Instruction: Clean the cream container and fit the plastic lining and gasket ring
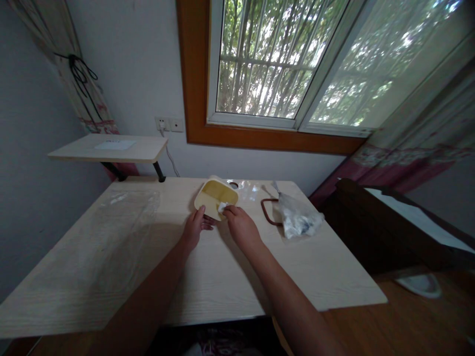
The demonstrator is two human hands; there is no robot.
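A pale yellow, shallow container (216, 194) with rounded corners is tilted toward me over the far middle of the table. My left hand (196, 226) grips its near left edge, thumb on top and fingers underneath. My right hand (239, 222) is closed on a small white wad (222, 206), perhaps tissue, which it presses against the inside of the container near the right side. The fingertips of the right hand are partly hidden behind the wad.
On the right of the table (208, 277) lie a clear plastic bag (300, 216) with something whitish inside and a brown-red loop handle (267, 212). Clear plastic film (128, 212) is spread at the left. A raised shelf (111, 148) with a paper stands back left.
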